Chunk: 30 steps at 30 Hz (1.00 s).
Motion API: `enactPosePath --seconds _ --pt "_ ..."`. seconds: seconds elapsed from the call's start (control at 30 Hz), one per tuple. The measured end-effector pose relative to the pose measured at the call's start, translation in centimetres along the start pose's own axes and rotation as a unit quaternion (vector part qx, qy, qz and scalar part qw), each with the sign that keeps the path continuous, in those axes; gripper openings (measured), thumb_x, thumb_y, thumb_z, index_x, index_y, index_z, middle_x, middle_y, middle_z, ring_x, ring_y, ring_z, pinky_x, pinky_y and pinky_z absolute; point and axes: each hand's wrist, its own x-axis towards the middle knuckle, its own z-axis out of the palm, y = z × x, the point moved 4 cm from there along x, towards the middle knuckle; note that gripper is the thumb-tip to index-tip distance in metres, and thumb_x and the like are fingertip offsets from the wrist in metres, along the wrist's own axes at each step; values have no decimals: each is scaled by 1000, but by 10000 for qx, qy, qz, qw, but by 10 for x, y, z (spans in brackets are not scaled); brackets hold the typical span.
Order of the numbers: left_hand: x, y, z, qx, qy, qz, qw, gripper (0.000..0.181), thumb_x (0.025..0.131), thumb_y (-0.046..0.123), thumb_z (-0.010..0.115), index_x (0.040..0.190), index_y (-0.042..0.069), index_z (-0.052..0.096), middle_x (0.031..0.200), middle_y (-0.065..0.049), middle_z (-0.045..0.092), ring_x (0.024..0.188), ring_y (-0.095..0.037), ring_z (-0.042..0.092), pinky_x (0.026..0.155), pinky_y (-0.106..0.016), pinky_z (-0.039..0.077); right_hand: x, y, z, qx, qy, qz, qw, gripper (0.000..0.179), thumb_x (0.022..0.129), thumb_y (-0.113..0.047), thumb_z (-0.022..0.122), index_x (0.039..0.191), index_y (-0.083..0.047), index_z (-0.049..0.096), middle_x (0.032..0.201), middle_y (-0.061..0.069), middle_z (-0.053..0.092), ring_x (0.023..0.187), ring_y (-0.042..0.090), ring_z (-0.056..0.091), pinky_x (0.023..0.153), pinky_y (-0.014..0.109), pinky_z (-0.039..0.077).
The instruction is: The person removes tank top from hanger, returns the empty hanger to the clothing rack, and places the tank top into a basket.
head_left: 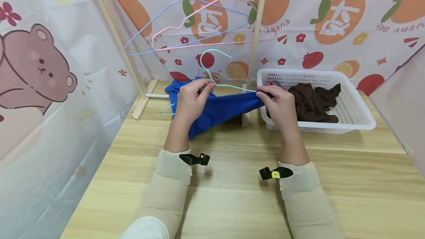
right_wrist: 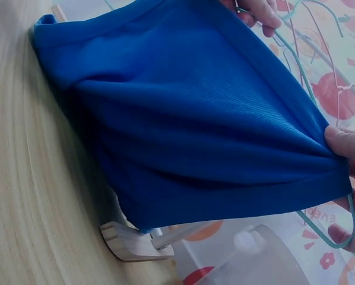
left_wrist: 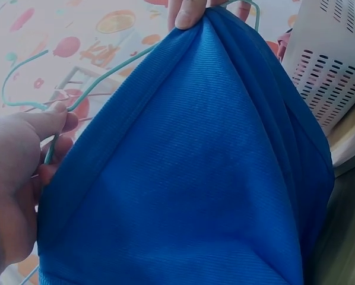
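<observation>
My left hand pinches a mint-green wire hanger at the base of its hook, which points up. My right hand grips the edge of a blue garment together with the hanger's right shoulder. The ribbed blue cloth is stretched to a peak at the right fingers and drapes toward the table. In the right wrist view, the bent end of the hanger sticks out past the cloth edge. To the left of the left forearm, a mint wire corner shows beside the bunched blue fabric.
Behind the hands, a blue hanger and a pink hanger hang between the wooden posts of a rack. A white perforated basket with dark brown clothing stands at right on the wooden table.
</observation>
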Motion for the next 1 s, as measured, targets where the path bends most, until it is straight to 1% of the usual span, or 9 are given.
enactPosePath --seconds 0.17,0.23,0.33,0.4,0.47,0.57,0.67,0.8,1.0 --pt "2 -1 -2 -6 30 12 10000 24 97 28 62 103 9 74 84 -6 68 67 -17 53 61 -27 42 2 0 -2 36 35 53 10000 21 90 -20 72 107 -10 77 106 5 74 102 8 61 75 13 45" --pt "2 -1 -3 -11 48 21 10000 23 97 28 63 102 9 74 83 -6 68 67 -17 52 61 -27 41 2 0 -3 98 69 96 9999 21 90 -21 72 108 -10 77 106 5 73 87 8 62 66 13 46" --pt "2 -1 -4 -16 64 46 10000 23 97 27 63 101 8 74 83 -7 69 69 -17 54 63 -28 42 2 2 -5 234 135 233 9994 22 90 -22 72 108 -10 77 107 3 73 69 16 64 61 14 49" --pt "2 -1 -4 -25 87 84 9999 22 97 27 63 99 8 74 85 -7 70 71 -17 56 65 -28 44 2 4 -7 361 193 368 9985 22 90 -22 72 108 -10 77 107 3 73 61 21 62 55 16 51" --pt "2 -2 -5 -47 129 122 9998 22 97 26 63 98 8 74 87 -7 71 73 -18 58 67 -29 45 2 7 -9 494 266 544 9969 22 90 -22 72 108 -11 77 107 4 72 61 21 64 54 17 52" --pt "2 -3 -7 -89 231 136 9996 21 96 25 64 97 7 74 87 -7 72 74 -18 60 68 -31 47 3 12 -13 699 408 781 9937 22 90 -21 73 108 -10 77 107 8 72 57 11 64 52 20 53" --pt "2 -4 -9 -101 313 70 9994 20 96 25 65 96 8 75 88 -7 72 75 -17 61 69 -30 47 3 16 -16 935 522 963 9896 21 90 -17 72 109 -8 76 107 13 72 49 5 61 50 21 53" --pt "2 -6 -11 -159 375 -14 9992 20 96 25 65 96 7 75 86 -8 71 74 -17 60 68 -29 46 2 20 -19 1208 570 1062 9853 24 91 -15 71 111 -4 74 107 15 72 49 7 64 50 22 54" --pt "2 -9 -13 -293 450 84 9985 19 95 23 66 95 6 74 84 -8 71 72 -16 58 66 -26 44 1 20 -23 1378 664 1100 9821 25 91 -18 71 112 -6 75 104 12 72 53 12 66 54 26 56"
